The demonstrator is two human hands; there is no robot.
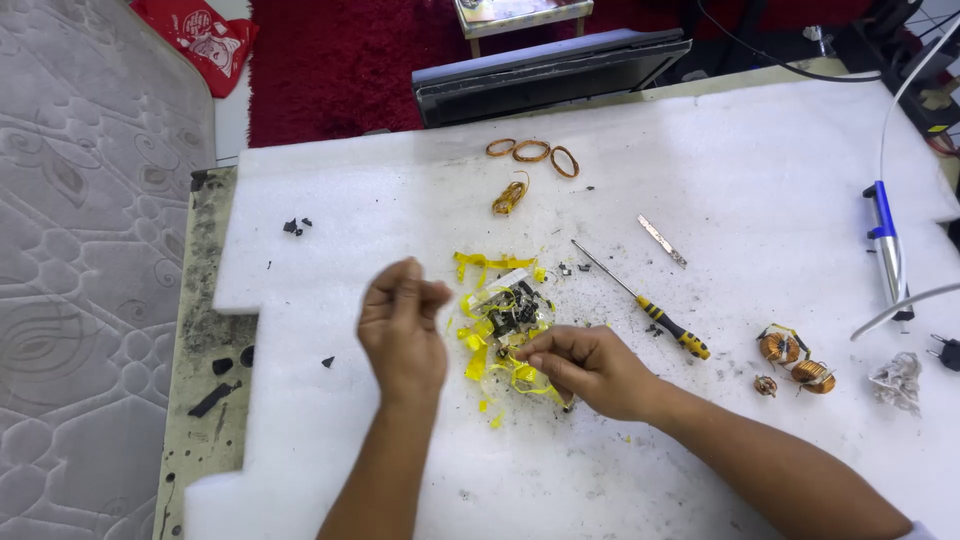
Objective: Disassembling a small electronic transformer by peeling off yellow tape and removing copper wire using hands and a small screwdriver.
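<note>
Fingertips of the right hand point(590, 368) pinch yellow tape scraps point(500, 330) at frame centre; left hand point(402, 325) hovers loosely curled, empty.

Surface: white foam sheet point(700, 460) over a stained tabletop point(205, 330), bare along the left edge.
Centre: heap of yellow tape scraps and dark parts point(503, 318).
Right of centre: screwdriver with yellow-black handle point(645, 302); thin metal strip point(662, 241) beyond it.
Far edge: three copper wire rings point(532, 153); copper wire bundle point(509, 197) just nearer.
Right edge: wound copper coils point(795, 360); crumpled grey wad point(897, 379); blue-handled tool point(885, 245).
Left side: black fragments point(293, 227) on the foam; black debris point(215, 395) on the bare tabletop.
</note>
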